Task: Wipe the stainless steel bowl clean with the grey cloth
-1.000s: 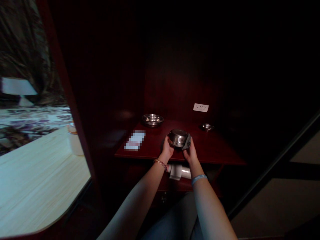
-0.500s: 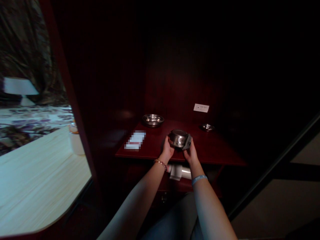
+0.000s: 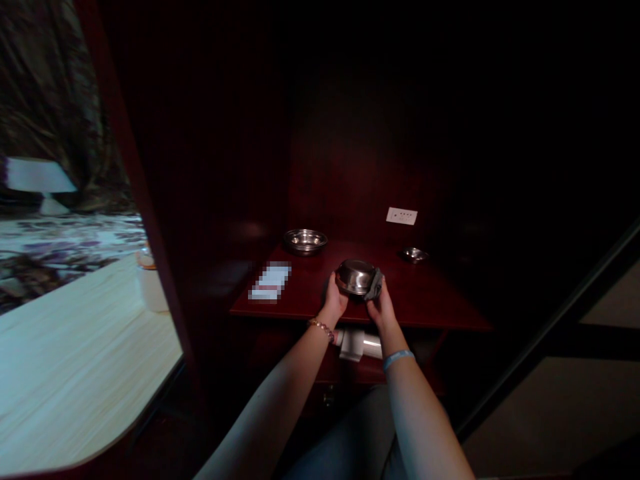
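The upturned bowl (image 3: pixel 354 277) (round, no long axis) lies between the left hand (image 3: pixel 337 298), clasping its side, and right hand (image 3: pixel 384 303), pinching dark cloth (image 3: pixel 374 286) against it.

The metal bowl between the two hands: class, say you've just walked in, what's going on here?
A person holds an upturned metal bowl with both hands. The left hand grips one side; the right hand presses a grey cloth against the other. Behind on the red shelf, a bowl stands at left and a smaller one at right. Whether the held bowl touches the shelf is unclear.
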Demonstrator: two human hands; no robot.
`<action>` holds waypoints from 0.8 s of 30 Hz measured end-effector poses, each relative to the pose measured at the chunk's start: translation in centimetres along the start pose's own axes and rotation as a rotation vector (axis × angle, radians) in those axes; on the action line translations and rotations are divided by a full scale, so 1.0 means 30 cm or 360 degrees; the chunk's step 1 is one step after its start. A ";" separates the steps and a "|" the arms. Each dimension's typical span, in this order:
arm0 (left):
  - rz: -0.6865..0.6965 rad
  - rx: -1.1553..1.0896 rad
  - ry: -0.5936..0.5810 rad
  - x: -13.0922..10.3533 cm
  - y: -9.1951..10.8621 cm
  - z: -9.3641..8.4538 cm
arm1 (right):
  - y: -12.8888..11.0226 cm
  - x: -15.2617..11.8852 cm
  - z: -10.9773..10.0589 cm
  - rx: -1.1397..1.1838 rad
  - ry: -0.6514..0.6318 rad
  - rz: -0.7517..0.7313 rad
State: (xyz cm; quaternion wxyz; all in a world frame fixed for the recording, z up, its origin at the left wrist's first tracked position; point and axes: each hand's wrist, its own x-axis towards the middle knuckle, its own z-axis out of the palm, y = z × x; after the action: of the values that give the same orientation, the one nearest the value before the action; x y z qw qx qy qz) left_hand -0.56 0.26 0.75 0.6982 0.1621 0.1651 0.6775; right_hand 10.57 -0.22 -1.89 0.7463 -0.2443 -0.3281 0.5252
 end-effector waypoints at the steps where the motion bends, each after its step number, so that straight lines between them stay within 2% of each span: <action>1: 0.0001 0.0006 -0.0007 -0.001 0.000 0.001 | 0.000 0.000 0.000 0.0019 -0.0008 0.0001; 14: 0.0077 0.0191 -0.0109 -0.016 -0.010 0.007 | -0.033 -0.009 0.016 0.0434 0.0099 0.0089; 20: 0.0096 0.0606 -0.0452 -0.026 -0.035 -0.006 | -0.041 -0.002 0.017 0.0429 0.0178 0.0115; 24: 0.0076 0.0644 -0.0505 -0.020 -0.041 -0.012 | -0.040 -0.006 0.019 0.0369 0.0135 0.0097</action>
State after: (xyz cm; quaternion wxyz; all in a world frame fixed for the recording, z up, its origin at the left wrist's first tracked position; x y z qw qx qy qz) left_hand 0.36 -0.37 -0.12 0.6525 0.4067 0.1819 0.6130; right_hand 10.85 -0.77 -0.69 0.7664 -0.1882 -0.2258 0.5711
